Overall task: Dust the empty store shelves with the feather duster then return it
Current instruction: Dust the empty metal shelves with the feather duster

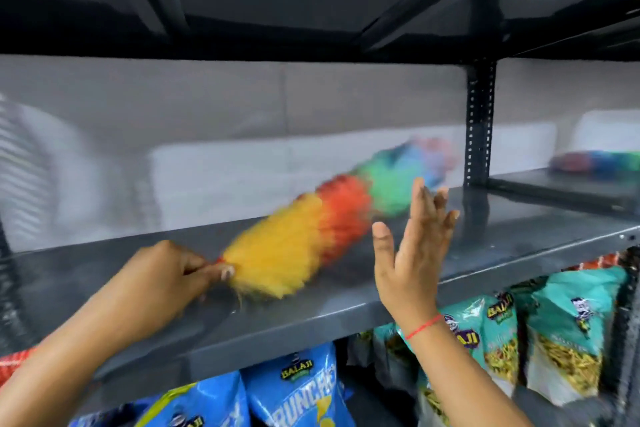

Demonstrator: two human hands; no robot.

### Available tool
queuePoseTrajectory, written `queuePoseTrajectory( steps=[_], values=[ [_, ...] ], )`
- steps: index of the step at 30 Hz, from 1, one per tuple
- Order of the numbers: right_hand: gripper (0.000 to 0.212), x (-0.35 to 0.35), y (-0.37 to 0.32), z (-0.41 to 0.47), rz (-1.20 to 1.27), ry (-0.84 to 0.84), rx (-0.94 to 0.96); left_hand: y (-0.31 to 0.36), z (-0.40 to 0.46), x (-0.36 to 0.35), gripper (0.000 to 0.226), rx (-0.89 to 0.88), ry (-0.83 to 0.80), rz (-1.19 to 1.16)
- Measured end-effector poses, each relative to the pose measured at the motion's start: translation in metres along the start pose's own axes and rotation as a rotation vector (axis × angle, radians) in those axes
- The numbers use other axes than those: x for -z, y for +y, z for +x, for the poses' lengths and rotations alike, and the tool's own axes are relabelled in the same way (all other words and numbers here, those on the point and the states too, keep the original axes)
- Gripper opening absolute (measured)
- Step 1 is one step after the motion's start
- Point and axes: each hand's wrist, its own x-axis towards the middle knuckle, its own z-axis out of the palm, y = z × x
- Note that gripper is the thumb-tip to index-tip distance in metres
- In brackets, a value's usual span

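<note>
You have one feather duster [311, 229] in play, lying along the grey metal shelf [346, 308], its fluffy head banded yellow, red, green and blue, the far end blurred. Your left hand [166, 274] grips it at the handle end, fingers [227, 272] closed tight where the yellow fluff begins. Your right hand [412, 246] is raised just beside the red band, palm flat, fingers spread wide and holding nothing; a thin red thread [424, 326] circles that wrist. A second multicoloured fluffy shape [592, 163] lies blurred on the neighbouring shelf to the right, past the perforated steel upright [479, 121]. Below, you can count two glossy blue snack bags [294, 392] and at least three teal ones [568, 329].
</note>
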Motion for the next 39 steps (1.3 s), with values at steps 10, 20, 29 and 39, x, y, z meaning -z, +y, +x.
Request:
queuePoseTrajectory(
  steps=[10, 20, 29, 39],
  values=[
    [0.066, -0.001, 0.001, 0.001, 0.038, -0.022, -0.075, -0.022, 0.015, 0.006, 0.054, 0.17, 0.085, 0.04],
    [0.063, 0.001, 0.003, 0.002, 0.107, -0.06, -0.064, 0.044, 0.046, -0.026, 0.041, 0.196, -0.077, 0.073],
    [0.06, 0.002, 0.004, 0.0, 0.131, -0.04, -0.073, 0.022, -0.023, -0.003, 0.061, 0.27, -0.081, 0.11],
    [0.061, -0.002, -0.016, -0.006, 0.184, -0.106, -0.08, 0.04, -0.089, 0.019, 0.041, 0.414, -0.063, 0.183]
  ],
)
